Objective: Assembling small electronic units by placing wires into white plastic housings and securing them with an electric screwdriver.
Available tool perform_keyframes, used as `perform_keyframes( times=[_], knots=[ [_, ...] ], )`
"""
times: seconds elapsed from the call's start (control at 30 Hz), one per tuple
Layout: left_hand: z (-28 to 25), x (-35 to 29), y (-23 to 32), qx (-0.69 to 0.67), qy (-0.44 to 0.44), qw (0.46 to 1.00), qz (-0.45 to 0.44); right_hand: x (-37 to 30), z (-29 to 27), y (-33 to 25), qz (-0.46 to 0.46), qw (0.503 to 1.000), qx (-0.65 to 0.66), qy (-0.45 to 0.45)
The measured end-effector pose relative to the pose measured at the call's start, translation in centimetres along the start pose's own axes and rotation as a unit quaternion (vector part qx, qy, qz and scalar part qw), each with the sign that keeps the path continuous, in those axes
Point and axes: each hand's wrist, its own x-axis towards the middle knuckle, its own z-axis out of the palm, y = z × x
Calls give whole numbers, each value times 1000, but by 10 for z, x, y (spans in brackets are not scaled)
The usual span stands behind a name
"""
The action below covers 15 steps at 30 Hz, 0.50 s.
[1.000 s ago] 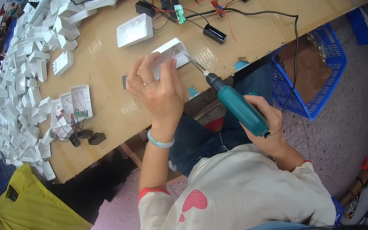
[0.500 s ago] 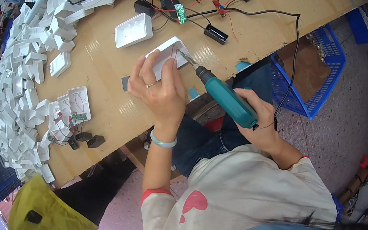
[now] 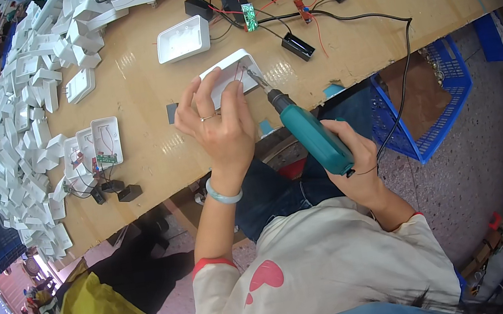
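tabletop [image 3: 145, 88] below, left grip [image 3: 218, 128] holds white case [image 3: 225, 76], right grip [image 3: 357, 160] clasps screwdriver [image 3: 312, 134], long axis slanting up-left

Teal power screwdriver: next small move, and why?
Probably use the right hand to check the bit is seated before driving: the teal power screwdriver points into the open white casing, its tip close to thin red wires, and what it meets is too small to tell. The left hand is at the casing, so could brace it.
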Motion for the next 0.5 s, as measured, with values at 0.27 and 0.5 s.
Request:
perform_keyframes(
  times=[0.27,0.5],
  knots=[
    [1,1,0,1,4,1000,-1,-1,0,-1,3,1000,-9,5],
    [1,-1,0,-3,3,1000,-2,0,0,-1,6,1000,-9,-4]
  ],
)
